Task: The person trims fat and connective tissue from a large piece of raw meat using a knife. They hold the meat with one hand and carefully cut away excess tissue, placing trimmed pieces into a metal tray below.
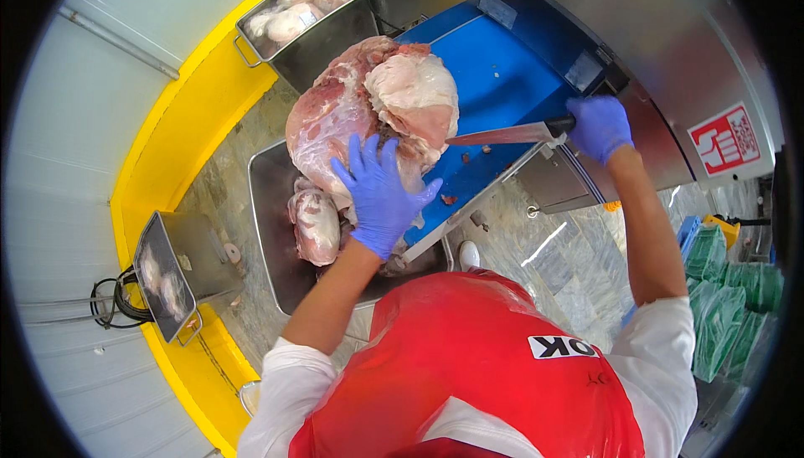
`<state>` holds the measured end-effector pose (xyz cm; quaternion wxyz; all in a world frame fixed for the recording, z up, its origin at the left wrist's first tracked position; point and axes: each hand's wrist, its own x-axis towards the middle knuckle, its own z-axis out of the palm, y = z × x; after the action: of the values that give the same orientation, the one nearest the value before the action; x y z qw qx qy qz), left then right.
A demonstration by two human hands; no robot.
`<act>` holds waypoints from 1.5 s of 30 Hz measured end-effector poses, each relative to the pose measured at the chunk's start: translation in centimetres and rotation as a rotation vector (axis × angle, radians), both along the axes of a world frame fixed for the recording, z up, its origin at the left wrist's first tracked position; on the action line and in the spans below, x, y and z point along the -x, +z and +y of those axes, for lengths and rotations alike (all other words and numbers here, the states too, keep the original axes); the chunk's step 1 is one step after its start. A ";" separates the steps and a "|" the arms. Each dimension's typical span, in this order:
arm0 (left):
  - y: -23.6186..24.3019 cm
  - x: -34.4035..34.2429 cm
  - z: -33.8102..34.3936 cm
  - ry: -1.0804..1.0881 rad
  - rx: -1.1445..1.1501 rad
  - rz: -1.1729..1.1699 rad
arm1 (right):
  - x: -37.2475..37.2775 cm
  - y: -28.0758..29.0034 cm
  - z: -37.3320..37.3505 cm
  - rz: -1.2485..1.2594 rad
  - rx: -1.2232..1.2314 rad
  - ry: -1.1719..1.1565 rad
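A blue cutting board [494, 81] slopes beside a steel machine, above steel trays on a stone floor. The left hand [381, 198], gloved blue, presses spread fingers flat on a big raw meat joint [360, 110] at the board's left edge. The right hand [599, 127] is closed round a knife [511, 133], whose tip seems to touch the meat.

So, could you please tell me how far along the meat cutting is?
Done: cut pieces lie in the metal tray below. In hand: the left hand steadies the large meat cut on the blue cutting board; the right hand holds the knife at it. Left: most of that cut remains whole.
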<state>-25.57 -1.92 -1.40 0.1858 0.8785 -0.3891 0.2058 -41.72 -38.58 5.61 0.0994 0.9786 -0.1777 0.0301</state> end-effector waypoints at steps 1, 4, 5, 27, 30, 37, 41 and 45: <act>-1.5 1.0 0.0 0.062 -0.064 -0.025 | 2.1 -0.5 0.8 -0.036 -0.027 -0.048; -2.9 0.7 0.3 0.078 -0.162 -0.047 | 7.1 -3.3 3.6 -0.114 -0.130 -0.247; -3.0 -0.1 0.6 0.060 -0.178 -0.043 | 8.7 -4.4 4.8 -0.136 -0.166 -0.263; -0.5 -9.5 2.1 -0.316 0.164 0.380 | 15.1 -8.3 21.3 -0.182 -0.825 -0.209; 0.3 -10.5 2.5 -0.362 0.140 0.484 | 13.7 -7.5 23.0 -0.224 -0.778 -0.227; 2.9 -10.2 7.1 -0.553 -0.169 0.126 | 13.9 -8.5 23.6 -0.432 -0.813 -0.106; 4.0 -8.4 8.1 -0.607 -0.202 0.148 | 15.5 -7.3 24.0 -0.457 -0.897 -0.119; 1.6 -7.0 5.0 -0.468 -0.020 0.146 | 15.2 -6.2 24.4 -0.399 -0.870 -0.143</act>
<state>-18.61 3.05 0.21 0.2472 0.7788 -0.5695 0.0895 -56.95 -14.19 -0.61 -0.3535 0.8898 -0.2560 0.1332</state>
